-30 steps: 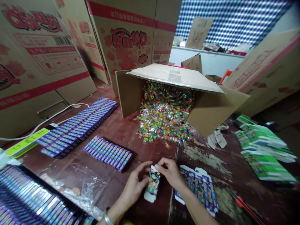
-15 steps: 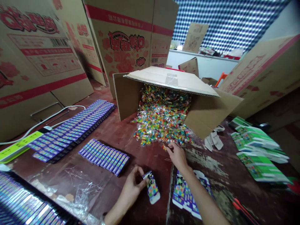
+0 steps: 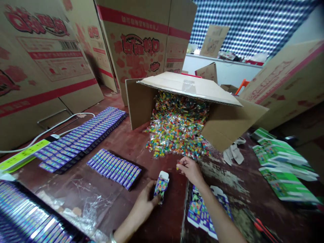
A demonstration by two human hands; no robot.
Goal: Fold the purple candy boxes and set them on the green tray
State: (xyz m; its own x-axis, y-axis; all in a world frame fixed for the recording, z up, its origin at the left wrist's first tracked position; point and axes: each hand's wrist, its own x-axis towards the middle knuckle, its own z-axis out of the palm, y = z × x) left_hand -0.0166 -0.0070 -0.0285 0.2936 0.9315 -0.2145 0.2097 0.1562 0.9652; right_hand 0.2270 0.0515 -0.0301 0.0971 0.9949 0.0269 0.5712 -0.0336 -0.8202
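Our left hand (image 3: 143, 205) grips a small purple printed cardboard box (image 3: 162, 185) between thumb and fingers, closed on its lower sides; its white end flap stands open at the far end, just above the dark red worn table (image 3: 169, 219). Our right hand (image 3: 190, 170) has thumb and fingertips pinched together on what looks like a small yellow candy packet (image 3: 178, 167), though it is too small for us to be certain. Just beyond, clear packets of multicoloured candy (image 3: 174, 135) spill from a brown cardboard carton (image 3: 187, 81) on its side. Flat purple box blanks (image 3: 198, 209) lie beneath our right forearm, and a row of purple boxes (image 3: 115, 168) sits left of our hands.
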